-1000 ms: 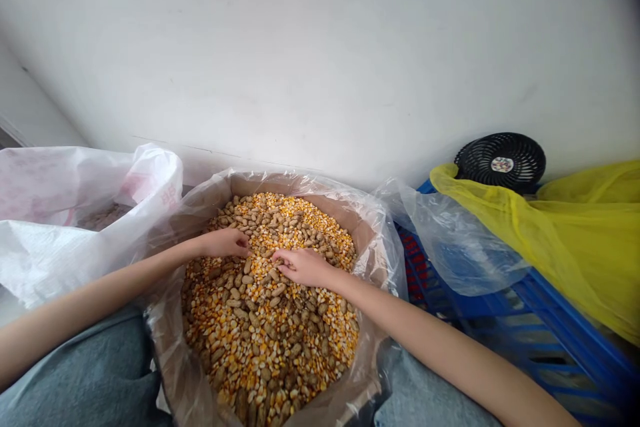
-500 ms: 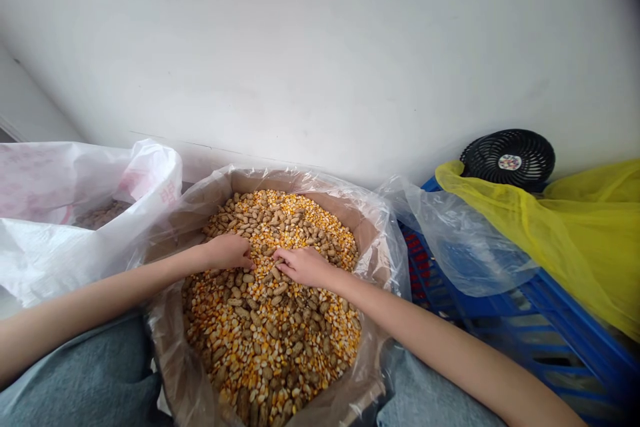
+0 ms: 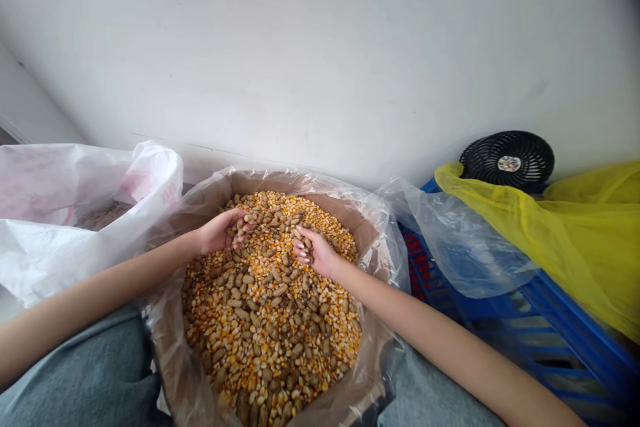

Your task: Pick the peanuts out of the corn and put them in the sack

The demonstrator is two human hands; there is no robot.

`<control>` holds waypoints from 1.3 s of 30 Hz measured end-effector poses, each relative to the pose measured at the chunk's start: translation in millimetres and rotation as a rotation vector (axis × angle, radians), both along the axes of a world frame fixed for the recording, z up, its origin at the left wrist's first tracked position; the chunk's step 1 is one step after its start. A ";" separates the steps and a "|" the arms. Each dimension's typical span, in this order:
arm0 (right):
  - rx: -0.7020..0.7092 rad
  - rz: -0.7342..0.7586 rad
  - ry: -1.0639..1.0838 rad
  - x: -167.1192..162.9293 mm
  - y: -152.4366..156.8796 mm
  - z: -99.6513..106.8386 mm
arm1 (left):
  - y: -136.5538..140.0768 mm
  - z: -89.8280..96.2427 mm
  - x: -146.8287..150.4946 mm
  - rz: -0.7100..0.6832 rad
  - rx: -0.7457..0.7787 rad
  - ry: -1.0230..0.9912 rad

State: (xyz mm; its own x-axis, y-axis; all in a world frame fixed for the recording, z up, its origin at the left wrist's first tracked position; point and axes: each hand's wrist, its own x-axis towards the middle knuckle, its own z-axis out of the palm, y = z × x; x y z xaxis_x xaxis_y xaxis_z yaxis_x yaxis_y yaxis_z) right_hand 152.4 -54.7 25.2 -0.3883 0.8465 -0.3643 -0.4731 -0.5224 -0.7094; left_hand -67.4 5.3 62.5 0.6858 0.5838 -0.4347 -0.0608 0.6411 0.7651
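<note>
A box lined with clear plastic (image 3: 385, 247) stands between my knees, full of yellow corn kernels (image 3: 240, 327) mixed with unshelled peanuts (image 3: 280, 290). Over the left back part of the heap, my left hand (image 3: 220, 232) has its fingers curled around several peanuts, palm turned inward. Across from it, my right hand (image 3: 320, 253) grips several peanuts between thumb and fingers, just above the mix. A gap with corn and peanuts lies between the two hands.
At left stands a white woven sack (image 3: 150, 193) with brownish contents. On the right are a blue plastic crate (image 3: 500, 310), a clear plastic sheet (image 3: 465, 247), yellow mesh (image 3: 585, 233) and a black fan (image 3: 515, 159). A white wall (image 3: 320, 60) rises behind.
My hands have moved apart and lifted from the middle of the heap, left hand up and leftward, right hand rightward. Peanuts now show in both.
</note>
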 end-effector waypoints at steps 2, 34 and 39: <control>-0.020 0.033 0.070 1.0 0.7 1.3 | 1.7 3.9 -1.2 0.030 -0.058 -0.130; 0.710 0.506 -1.467 -32.6 -25.2 9.9 | -11.2 -33.6 15.7 -0.329 1.178 0.942; 0.743 0.599 -1.650 -39.1 -30.2 14.4 | -15.3 -34.1 19.6 -0.384 1.247 0.956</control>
